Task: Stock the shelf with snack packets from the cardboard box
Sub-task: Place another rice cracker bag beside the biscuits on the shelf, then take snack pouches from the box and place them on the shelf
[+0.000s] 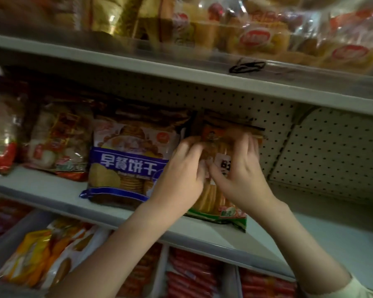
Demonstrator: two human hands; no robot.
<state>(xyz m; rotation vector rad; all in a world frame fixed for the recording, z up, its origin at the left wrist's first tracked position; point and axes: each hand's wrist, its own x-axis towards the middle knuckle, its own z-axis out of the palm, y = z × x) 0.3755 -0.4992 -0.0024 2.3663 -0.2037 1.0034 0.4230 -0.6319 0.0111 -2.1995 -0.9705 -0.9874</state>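
Observation:
An orange and green snack packet [219, 203] stands upright on the middle shelf [52, 188], right of a blue and white biscuit packet [127, 166]. My left hand [181, 171] grips the snack packet's left side, fingers curled over its front. On the packet's right side my right hand [241, 168] holds it too, fingers reaching to its upper edge and thumb pressed on its front. The cardboard box is out of view.
Red and clear packets [58, 143] fill the shelf's left end. To the right, bare shelf runs along a pegboard back wall [332, 151]. Bagged cakes [267, 37] sit on the shelf above. Bins below hold sausages [194, 276] and yellow packets [37, 252].

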